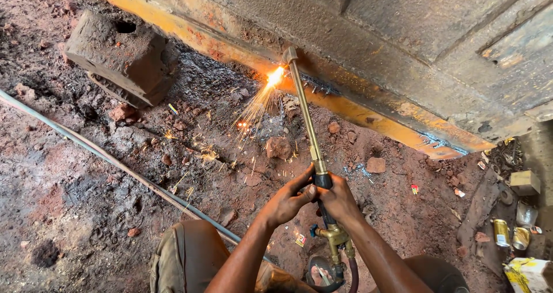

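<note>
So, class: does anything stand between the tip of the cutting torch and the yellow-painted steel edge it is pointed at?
Nothing visible does. Both hands, left and right, grip the cutting torch at its handle, and its tip reaches the steel edge directly, where the flame throws sparks. The stones lie on the ground below, out of the way.

Both hands, the left hand point(288, 201) and right hand point(339, 201), are gripping a brass cutting torch point(308, 132) whose tip, well beyond them, is throwing sparks point(259, 106) off a yellow steel beam point(357, 111).
</note>
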Demonstrator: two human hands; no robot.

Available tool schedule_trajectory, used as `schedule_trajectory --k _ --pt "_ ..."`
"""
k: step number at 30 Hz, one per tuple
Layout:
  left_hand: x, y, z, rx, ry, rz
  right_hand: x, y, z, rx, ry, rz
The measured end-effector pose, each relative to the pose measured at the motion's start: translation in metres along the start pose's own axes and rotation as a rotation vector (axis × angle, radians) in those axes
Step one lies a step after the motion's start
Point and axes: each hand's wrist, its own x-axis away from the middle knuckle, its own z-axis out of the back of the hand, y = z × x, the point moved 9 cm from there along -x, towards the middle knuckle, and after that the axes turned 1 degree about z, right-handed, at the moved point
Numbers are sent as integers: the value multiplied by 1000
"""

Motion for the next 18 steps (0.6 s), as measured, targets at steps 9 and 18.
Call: schedule_trajectory --k 9,18 --pt "-1 -2 -1 -26 12 23 0 -4 1 -24 8 12" --pt "-2 -4 0 -28 9 35 3 -8 0 -64 -11 -19"
